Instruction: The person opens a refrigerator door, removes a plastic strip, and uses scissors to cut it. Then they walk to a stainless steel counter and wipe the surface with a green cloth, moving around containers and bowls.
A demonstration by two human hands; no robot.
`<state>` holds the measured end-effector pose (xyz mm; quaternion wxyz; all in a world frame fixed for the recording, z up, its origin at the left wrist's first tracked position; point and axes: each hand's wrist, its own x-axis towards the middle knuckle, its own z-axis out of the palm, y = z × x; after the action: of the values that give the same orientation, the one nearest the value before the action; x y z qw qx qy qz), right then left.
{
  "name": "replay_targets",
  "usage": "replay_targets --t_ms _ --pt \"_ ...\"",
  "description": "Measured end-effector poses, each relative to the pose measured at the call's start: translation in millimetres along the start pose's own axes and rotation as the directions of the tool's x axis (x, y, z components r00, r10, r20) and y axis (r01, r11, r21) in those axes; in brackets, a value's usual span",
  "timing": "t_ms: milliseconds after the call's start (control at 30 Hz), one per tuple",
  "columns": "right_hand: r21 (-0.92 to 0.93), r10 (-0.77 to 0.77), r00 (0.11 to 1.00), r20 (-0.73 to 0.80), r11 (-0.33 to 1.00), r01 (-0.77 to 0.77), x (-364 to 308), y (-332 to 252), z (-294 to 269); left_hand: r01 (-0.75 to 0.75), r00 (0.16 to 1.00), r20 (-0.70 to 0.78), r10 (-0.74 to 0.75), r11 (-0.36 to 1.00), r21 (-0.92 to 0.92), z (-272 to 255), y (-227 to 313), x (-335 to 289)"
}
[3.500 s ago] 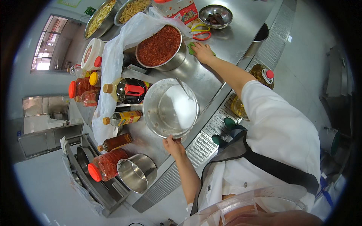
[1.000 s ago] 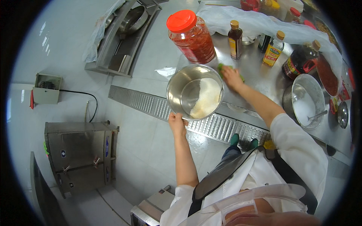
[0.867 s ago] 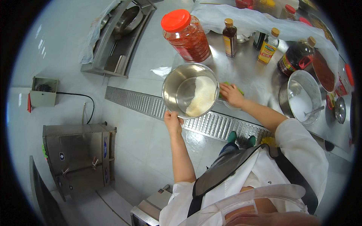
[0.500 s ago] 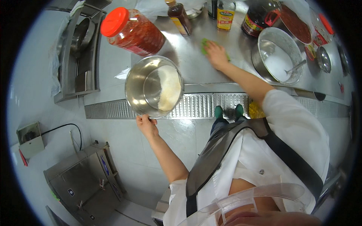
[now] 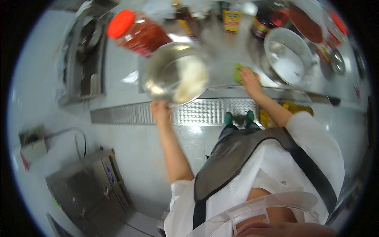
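My left hand grips the near rim of a steel bowl, which has white powder heaped along its right side. The bowl hangs at the front edge of the steel counter, partly over it. Against the countertop, near its front edge, my right hand presses a green cloth; its fingers are closed over it. To the right of that hand stands a steel pot with a white substance inside. Motion blurs the bowl and the left fingers somewhat.
A red-lidded jar of red paste stands behind the bowl. Along the back are a dark bottle, a yellow-labelled bottle and a large dark jug. A container of red sauce sits far right. A metal grate runs along the floor.
The bowl in my left hand has moved right and farther away, over the counter edge. My right hand has drawn the green cloth right and toward me.
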<state>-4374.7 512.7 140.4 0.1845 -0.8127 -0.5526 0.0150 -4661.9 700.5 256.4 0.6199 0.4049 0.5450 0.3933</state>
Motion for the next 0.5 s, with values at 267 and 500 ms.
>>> replay_targets --t_ms 267,500 --pt "-0.091 0.018 0.996 0.086 0.996 -0.01 -37.4 -9.6 0.1 0.091 0.971 0.238 -0.037 0.972 -0.217 130.1 -44.9 -17.4" --pt "-0.061 -0.095 0.995 0.04 0.993 0.097 -46.7 -8.6 -0.6 0.066 0.953 0.302 0.017 0.963 -0.26 178.4 -49.3 -33.8"
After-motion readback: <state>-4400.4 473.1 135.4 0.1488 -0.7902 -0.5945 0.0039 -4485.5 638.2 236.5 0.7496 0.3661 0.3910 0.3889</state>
